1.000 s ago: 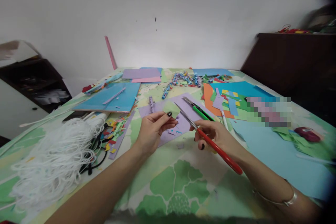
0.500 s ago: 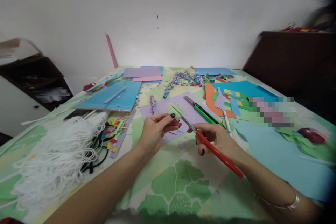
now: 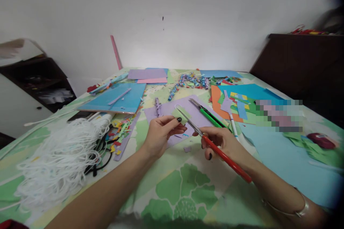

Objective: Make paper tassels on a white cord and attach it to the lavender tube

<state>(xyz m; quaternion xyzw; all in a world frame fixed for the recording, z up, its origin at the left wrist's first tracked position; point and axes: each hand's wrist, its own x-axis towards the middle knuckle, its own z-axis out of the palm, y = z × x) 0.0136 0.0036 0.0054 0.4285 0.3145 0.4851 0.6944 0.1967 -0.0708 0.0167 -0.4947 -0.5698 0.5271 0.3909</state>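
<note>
Between the thumb and fingers of my left hand point(image 3: 163, 132) is a small piece of light green paper point(image 3: 183, 113). My right hand point(image 3: 220, 141) grips a pair of red-handled scissors point(image 3: 224, 157), whose blades point up and left and meet the green paper's edge. Whether the blades are fully closed on it is hard to make out. Beneath both hands lies a sheet of purple paper point(image 3: 166, 110) on the flowered tablecloth point(image 3: 185, 186). A green box cutter point(image 3: 211, 116) rests on that sheet, right of the scissor blades. A rolled purple paper tube point(image 3: 157, 107) lies behind my left hand.
A tangled heap of white cord point(image 3: 59, 161) covers the left side, beside paper scraps point(image 3: 118, 134). Behind it lies a blue folder point(image 3: 115, 96). Wrapped paper tubes point(image 3: 188, 78) lie at the back. On the right are a white marker point(image 3: 233, 127) and a light blue sheet point(image 3: 285, 161).
The green paper shows a little more above my left fingers, and the scissors lie along its edge. Both hands stay nearly in place; the whole view has shifted slightly.
</note>
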